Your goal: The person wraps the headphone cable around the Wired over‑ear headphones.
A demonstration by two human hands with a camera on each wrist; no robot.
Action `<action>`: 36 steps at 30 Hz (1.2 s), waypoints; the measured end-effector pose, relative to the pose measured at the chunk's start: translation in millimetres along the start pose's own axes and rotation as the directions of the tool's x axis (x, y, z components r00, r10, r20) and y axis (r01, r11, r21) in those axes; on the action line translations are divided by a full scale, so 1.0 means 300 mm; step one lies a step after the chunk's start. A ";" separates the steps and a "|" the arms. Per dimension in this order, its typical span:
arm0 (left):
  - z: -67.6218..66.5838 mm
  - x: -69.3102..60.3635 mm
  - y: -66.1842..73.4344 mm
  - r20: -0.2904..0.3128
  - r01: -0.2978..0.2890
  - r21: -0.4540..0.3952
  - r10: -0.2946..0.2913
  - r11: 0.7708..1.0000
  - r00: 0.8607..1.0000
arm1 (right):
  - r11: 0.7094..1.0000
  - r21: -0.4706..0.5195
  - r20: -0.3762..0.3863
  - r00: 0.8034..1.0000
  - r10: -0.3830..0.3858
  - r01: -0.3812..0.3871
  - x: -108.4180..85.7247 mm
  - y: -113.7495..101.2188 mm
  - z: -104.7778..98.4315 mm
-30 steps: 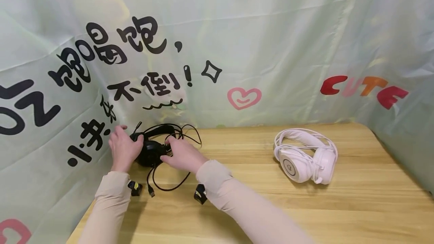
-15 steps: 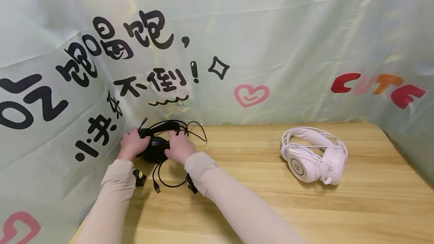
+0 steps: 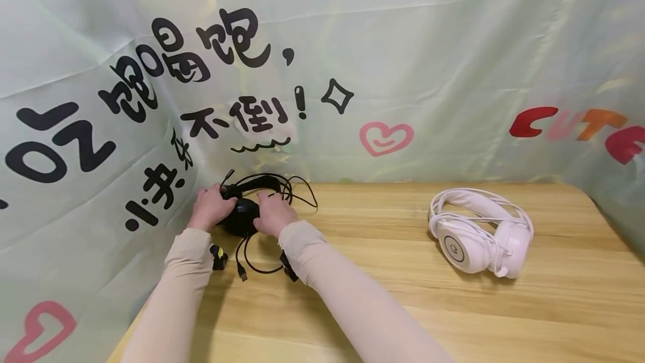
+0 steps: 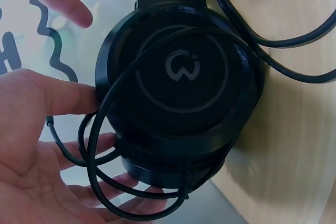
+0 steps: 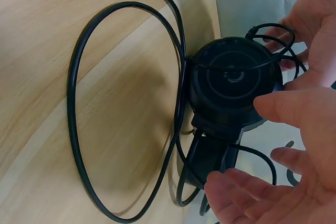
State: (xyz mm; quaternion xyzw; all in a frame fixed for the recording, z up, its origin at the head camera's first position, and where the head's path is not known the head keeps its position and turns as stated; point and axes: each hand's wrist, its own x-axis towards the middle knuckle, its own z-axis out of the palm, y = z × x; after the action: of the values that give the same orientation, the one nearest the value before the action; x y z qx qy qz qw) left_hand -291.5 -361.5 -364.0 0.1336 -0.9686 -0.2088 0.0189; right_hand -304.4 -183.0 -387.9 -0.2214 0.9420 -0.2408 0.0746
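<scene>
A black headset (image 3: 242, 218) with a boom microphone (image 3: 228, 177) lies on the table's far left, its thin cable looped around it. My left hand (image 3: 211, 210) grips its left side. In the left wrist view, the thumb touches the rim of the round ear cup (image 4: 184, 90), and the other fingers reach behind the lower part, among cable loops. My right hand (image 3: 276, 215) is at the other side. Seen from the right wrist, its thumb (image 5: 275, 107) lies at the ear cup, while its fairly straight fingers (image 5: 236, 190) are beside the headband; firm contact is unclear.
A white headset (image 3: 478, 234) with its cable wound around it lies on the right of the wooden table (image 3: 383, 273). The black cable's USB plug (image 3: 242, 273) points toward the front. A printed cloth (image 3: 428, 71) stands close behind and to the left.
Both hands have closed in on the black headset, the right moving in from the front right and the left settling against its side. The head view has shifted slightly; the white headset stays put.
</scene>
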 end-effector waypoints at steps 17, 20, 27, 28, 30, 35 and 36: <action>0.011 -0.015 0.031 0.020 -0.019 -0.001 0.019 1.000 1.000 | 0.999 -0.008 0.030 0.999 0.036 -0.035 -0.001 -0.002 0.025; 0.013 -0.013 0.030 0.024 -0.020 -0.005 0.021 1.000 1.000 | 0.999 -0.010 0.022 0.999 0.036 -0.036 -0.002 0.000 0.027; 0.004 -0.015 0.026 0.028 -0.025 0.010 0.025 1.000 0.999 | 1.000 -0.009 -0.008 1.000 0.008 -0.008 0.000 0.001 0.032; 0.003 -0.016 0.026 0.027 -0.027 0.014 0.026 1.000 0.999 | 1.000 -0.009 -0.009 1.000 0.003 -0.003 0.000 0.002 0.032; 0.000 -0.016 0.024 0.029 -0.032 0.024 0.031 0.999 0.999 | 1.000 -0.009 -0.013 1.000 -0.001 0.001 -0.001 0.001 0.032; -0.006 -0.021 0.020 0.032 -0.038 0.036 0.037 0.999 0.999 | 1.000 -0.012 -0.008 1.000 -0.020 0.020 -0.003 0.003 0.033; -0.008 -0.024 0.019 0.033 -0.038 0.037 0.037 0.999 0.999 | 1.000 -0.009 -0.006 1.000 -0.024 0.024 -0.001 0.004 0.035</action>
State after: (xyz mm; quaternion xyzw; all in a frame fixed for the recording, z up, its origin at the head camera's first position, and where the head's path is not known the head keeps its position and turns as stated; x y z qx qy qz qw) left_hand -285.9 -355.5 -359.4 0.1126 -0.9749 -0.1922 0.0048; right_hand -302.0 -186.2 -397.5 -0.2326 0.9406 -0.2379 0.0680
